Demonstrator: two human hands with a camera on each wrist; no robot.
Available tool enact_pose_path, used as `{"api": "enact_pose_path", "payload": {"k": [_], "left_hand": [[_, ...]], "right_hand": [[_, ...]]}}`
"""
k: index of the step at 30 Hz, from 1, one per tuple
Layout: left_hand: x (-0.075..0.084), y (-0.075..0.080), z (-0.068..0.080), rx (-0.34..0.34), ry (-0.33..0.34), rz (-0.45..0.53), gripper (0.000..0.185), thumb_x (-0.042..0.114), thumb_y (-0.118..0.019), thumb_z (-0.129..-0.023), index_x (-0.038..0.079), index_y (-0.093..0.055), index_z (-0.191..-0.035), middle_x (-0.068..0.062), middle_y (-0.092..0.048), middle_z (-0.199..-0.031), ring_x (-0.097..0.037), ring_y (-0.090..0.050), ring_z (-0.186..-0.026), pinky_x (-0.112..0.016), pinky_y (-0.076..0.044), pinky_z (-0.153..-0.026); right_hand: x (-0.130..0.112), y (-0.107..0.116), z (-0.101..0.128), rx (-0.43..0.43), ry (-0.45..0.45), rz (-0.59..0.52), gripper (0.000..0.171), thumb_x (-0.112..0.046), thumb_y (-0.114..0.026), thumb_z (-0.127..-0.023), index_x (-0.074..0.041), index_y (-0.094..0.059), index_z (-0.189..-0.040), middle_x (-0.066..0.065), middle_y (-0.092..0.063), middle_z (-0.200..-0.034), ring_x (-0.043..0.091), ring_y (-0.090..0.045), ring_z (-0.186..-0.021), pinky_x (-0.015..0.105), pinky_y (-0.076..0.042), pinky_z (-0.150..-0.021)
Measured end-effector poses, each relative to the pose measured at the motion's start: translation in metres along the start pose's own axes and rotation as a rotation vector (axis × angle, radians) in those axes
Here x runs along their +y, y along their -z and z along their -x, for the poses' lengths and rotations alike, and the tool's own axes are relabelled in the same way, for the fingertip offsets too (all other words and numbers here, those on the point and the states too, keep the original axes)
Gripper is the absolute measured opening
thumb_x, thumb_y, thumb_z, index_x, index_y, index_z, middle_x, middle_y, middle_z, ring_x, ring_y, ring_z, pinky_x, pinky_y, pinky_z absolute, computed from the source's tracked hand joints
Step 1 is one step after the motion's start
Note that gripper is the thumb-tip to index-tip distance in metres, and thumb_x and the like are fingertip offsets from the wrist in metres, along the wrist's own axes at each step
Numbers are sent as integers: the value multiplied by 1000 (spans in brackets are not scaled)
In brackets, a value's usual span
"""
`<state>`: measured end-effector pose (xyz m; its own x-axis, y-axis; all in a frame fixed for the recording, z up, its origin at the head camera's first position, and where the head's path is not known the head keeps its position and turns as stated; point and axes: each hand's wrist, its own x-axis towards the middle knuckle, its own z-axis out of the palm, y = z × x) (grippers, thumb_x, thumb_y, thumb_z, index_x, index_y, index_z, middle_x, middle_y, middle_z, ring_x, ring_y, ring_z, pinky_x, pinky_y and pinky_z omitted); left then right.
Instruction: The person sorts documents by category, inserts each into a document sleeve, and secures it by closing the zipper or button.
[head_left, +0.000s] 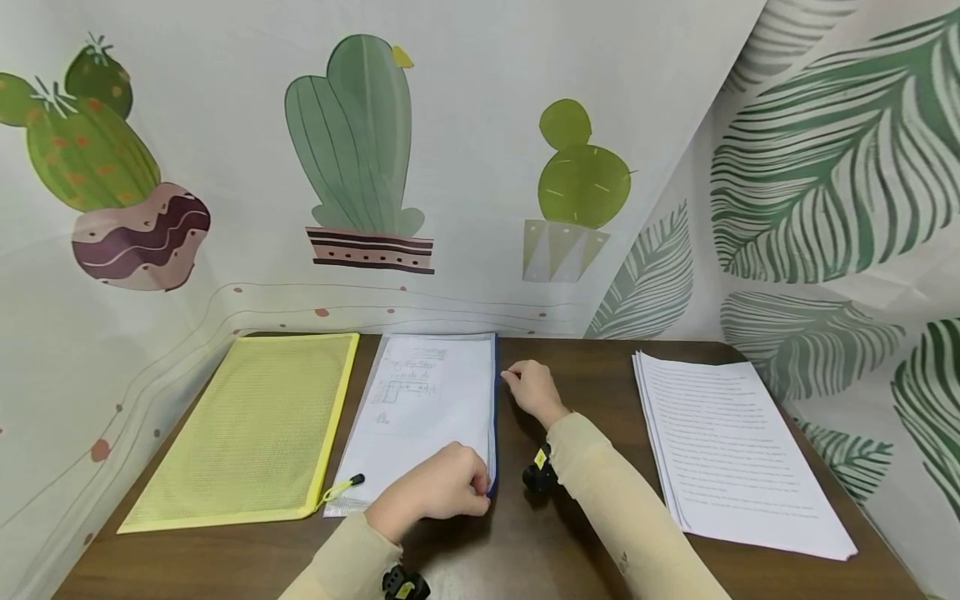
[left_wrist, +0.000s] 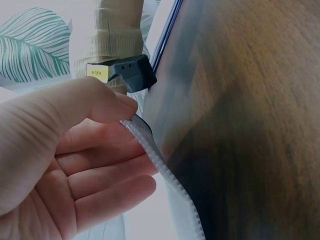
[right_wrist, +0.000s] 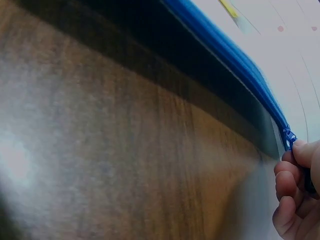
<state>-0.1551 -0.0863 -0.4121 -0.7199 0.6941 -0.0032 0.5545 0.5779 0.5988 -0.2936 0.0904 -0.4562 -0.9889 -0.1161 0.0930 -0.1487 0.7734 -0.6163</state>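
Note:
A clear zip pouch [head_left: 347, 505] lies in the middle of the table with printed drawing sheets [head_left: 412, 392] inside. Along its right side runs a blue zipper [head_left: 493, 417]. My left hand [head_left: 450, 483] pinches the pouch's near right corner between thumb and fingers; in the left wrist view the pouch edge [left_wrist: 172, 180] droops from under the thumb. Farther up the same side, my right hand [head_left: 534, 390] pinches the pull of the zipper slider [right_wrist: 290, 134], its other fingers curled below. The right wrist view shows the zipper closed up to the slider.
Left of the pouch lies a yellow mesh zip pouch [head_left: 247, 433] with a corded pull [head_left: 341, 490]. A stack of printed paper [head_left: 735, 458] sits at the right of the brown table [head_left: 585, 367]. Patterned cloth [head_left: 465, 167] hangs behind and at the sides.

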Motion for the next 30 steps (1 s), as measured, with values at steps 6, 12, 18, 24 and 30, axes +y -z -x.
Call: {"api": "enact_pose_path", "payload": {"k": [6,12,18,24,30], "left_hand": [[2,-1,-1,-6,16,-12,20,8,-67,-71,13,-58,-53,16,-45,-52,4,-35,-45,-12,-33,-44],[3,-2,-3,-12,26,-28,21,10,-67,-71,15,-57,-53,16,-43,-50,4,-35,-45,-12,-32,-44],[2,-3,-4,-12,29,-35,21,10,-68,-71,15,-57,-53,16,-43,-50,4,-35,-44,-12,-32,-44],[2,-3,-3,-6,34,-33,21,10,-68,-71,15,-57,-54,16,-44,-50,4,-35,-43,-12,-32,-43],[1,-3,-3,-11,36,-30,21,10,-68,-71,15,-57,-54,16,-44,-51,4,-35,-44,-12,-32,-44]], "right_hand": [[1,0,-4,7,-24,-15,23,-21,-58,-93,-4,-71,-101,7,-68,-85,17,-57,-74,33,-50,-71],[2,1,-7,19,-26,-16,24,-21,-58,-93,-3,-71,-101,9,-70,-92,18,-58,-79,37,-51,-76],[3,0,-12,20,-27,-5,24,-22,-58,-93,-4,-71,-102,7,-69,-89,18,-58,-79,36,-50,-75],[2,0,-18,23,-29,-2,23,-22,-58,-93,-4,-72,-101,7,-69,-89,19,-58,-79,36,-50,-75],[2,2,-21,29,-50,0,25,-23,-58,-93,-5,-72,-102,7,-70,-88,18,-60,-79,36,-51,-75]]}}
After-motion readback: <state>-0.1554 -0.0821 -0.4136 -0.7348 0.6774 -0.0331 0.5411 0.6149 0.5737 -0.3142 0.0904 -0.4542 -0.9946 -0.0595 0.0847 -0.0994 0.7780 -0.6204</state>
